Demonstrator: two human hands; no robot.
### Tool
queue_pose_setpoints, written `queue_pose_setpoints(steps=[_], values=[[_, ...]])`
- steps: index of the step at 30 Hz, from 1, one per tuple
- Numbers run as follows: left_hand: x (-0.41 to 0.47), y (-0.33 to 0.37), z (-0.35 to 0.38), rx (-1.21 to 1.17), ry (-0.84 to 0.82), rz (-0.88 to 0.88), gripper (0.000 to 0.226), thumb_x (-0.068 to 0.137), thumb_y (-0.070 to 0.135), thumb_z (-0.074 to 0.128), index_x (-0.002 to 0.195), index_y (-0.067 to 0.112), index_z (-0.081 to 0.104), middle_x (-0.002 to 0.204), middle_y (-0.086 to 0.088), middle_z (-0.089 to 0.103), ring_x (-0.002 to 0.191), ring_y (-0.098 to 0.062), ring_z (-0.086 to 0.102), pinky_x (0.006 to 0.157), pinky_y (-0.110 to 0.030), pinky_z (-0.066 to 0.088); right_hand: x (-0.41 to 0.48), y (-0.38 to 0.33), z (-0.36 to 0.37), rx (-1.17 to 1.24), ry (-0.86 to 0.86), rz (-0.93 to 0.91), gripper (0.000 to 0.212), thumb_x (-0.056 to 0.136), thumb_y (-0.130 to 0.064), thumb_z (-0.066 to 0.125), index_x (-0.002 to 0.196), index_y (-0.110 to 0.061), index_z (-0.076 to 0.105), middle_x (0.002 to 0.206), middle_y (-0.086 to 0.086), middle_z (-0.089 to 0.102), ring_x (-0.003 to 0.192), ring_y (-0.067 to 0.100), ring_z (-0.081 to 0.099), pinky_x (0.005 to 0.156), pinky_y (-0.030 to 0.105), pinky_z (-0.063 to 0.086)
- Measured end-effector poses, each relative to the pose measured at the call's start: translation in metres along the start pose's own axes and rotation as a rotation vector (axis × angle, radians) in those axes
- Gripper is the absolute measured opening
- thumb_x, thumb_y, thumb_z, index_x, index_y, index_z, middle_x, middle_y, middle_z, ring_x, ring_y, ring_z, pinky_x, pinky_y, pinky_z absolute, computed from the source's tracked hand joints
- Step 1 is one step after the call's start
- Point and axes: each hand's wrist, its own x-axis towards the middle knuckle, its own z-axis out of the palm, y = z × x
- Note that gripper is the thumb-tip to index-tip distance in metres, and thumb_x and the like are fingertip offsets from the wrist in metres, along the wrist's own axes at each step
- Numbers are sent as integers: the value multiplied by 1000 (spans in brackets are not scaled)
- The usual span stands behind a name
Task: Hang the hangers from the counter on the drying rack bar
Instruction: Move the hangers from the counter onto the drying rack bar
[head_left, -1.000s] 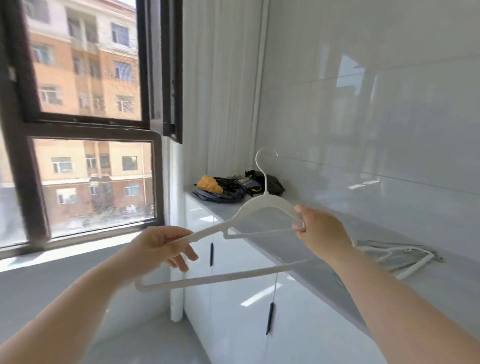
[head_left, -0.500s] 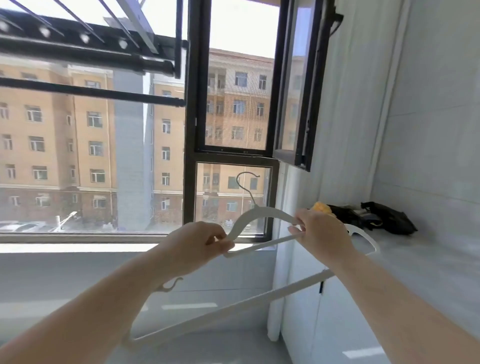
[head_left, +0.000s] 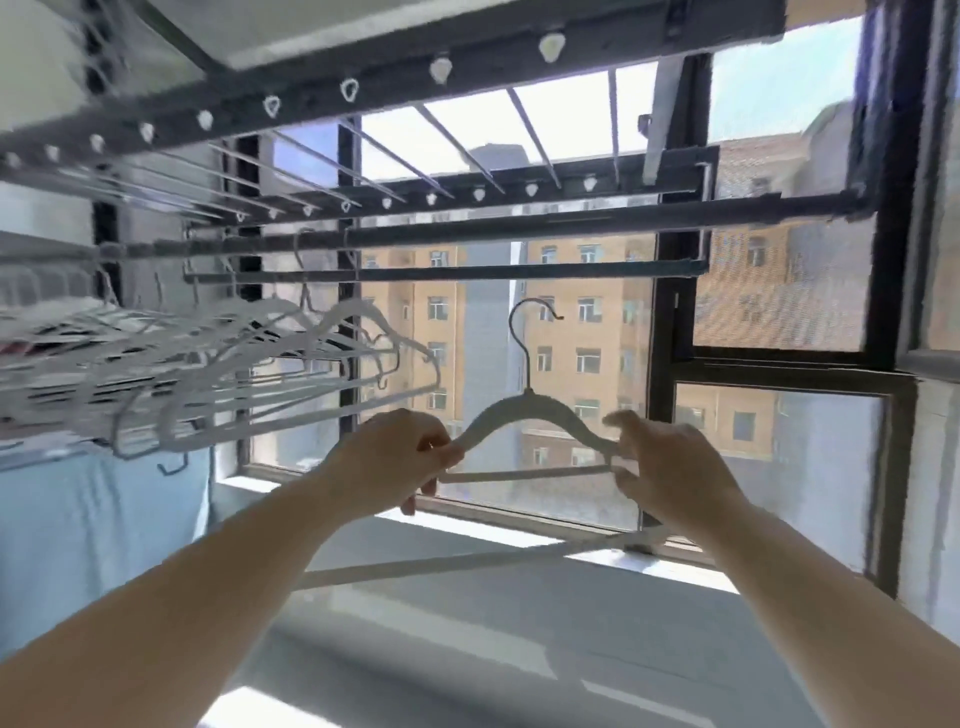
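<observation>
White hanger (head_left: 524, 410): held upright in front of the window (head_left: 779, 457), hook (head_left: 535, 312) on top, below the rack and touching none of it.
Left hand (head_left: 400, 457): fingers curled round the hanger's left shoulder.
Right hand (head_left: 670, 462): thumb and fingertips pinch the right end, where shoulder meets crossbar; motion blur hides the finer grip.
Bar (head_left: 571, 224): dark, running across overhead; a thinner rail (head_left: 467, 272) lies between it and the hook.
Hung hangers (head_left: 291, 374): a crowded bunch on the left, near the left hand.
Pale strip (head_left: 467, 561): slants below both hands; probably a second hanger, though I cannot tell how it is held.
Risk, wrong rail: lifted straight up, the hook would likely meet the thin rail first and catch there.
Risk, missed hook: the hook's opening is narrow, so a tilted hanger could bump the bar and fall once released.
Risk, tangle: drifting left would push the shoulder into the bunch and could knock some loose.
Risk, dangling strip: if loosely held, it may slip free during the reach.
</observation>
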Motion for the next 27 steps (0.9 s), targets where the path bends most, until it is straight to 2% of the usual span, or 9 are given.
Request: queue_pose_setpoints(steps=[3, 7, 11, 14, 17, 19, 21, 24, 27], values=[[-2, -31, -29, -10, 58, -68, 25, 90, 28, 51, 66, 25, 52, 51, 9, 57, 36, -5, 53, 39, -10, 38, 35, -38, 5, -13, 0, -75, 49, 93, -21, 49, 138, -19, 30, 129, -1, 55, 118, 18, 51, 103, 27, 32], [-4, -54, -56, -2, 154, -113, 24, 90, 25, 51, 67, 24, 52, 52, 7, 57, 29, 1, 48, 34, -9, 36, 81, -70, -6, -89, 159, -161, 48, 92, -12, 50, 137, -14, 36, 134, 4, 49, 126, 22, 42, 107, 31, 26], [-6, -61, -83, 51, 234, -145, 24, 90, 24, 51, 66, 24, 50, 54, 5, 59, 27, 2, 47, 34, -10, 37, 123, -87, -32, -178, 572, -278, 39, 53, 8, 78, 90, -1, 66, 87, 17, 68, 84, 35, 65, 80, 45, 52], [-2, -60, -100, 105, 308, -149, 26, 90, 24, 50, 65, 22, 51, 54, 4, 60, 29, 0, 49, 39, -13, 40, 143, -92, -52, -229, 675, -285, 30, 61, 12, 70, 89, 3, 65, 98, 22, 66, 99, 41, 61, 91, 57, 42], [11, -55, -109, 153, 363, -143, 27, 91, 27, 49, 64, 25, 50, 55, 4, 61, 28, 0, 50, 43, -17, 45, 151, -89, -70, -274, 579, -156, 38, 81, 3, 54, 119, 0, 53, 133, 20, 48, 129, 36, 38, 110, 52, 18], [21, -52, -111, 183, 381, -138, 28, 92, 28, 48, 64, 25, 49, 55, 4, 61, 27, 1, 50, 46, -19, 48, 154, -83, -78, -320, 462, -57, 44, 90, -7, 41, 134, -8, 37, 144, 13, 35, 137, 30, 24, 114, 47, 5], [33, -49, -111, 191, 386, -144, 28, 92, 28, 48, 65, 25, 50, 56, 3, 61, 27, 1, 49, 49, -22, 49, 155, -78, -83, -387, 365, 19, 43, 93, -13, 39, 136, -11, 33, 141, 11, 40, 134, 30, 29, 114, 47, 8], [49, -44, -107, 166, 379, -176, 25, 93, 25, 47, 69, 19, 53, 58, 0, 62, 35, -6, 54, 54, -26, 51, 156, -74, -83, -373, 272, 48, 39, 93, -16, 41, 130, -9, 36, 130, 12, 49, 122, 30, 43, 105, 43, 28], [61, -39, -97, 153, 343, -207, 22, 93, 23, 46, 78, 12, 57, 61, -3, 63, 41, -11, 56, 54, -26, 50, 154, -73, -79, -388, 267, 14, 38, 92, -16, 43, 129, -9, 36, 129, 11, 48, 121, 29, 43, 104, 42, 30]])
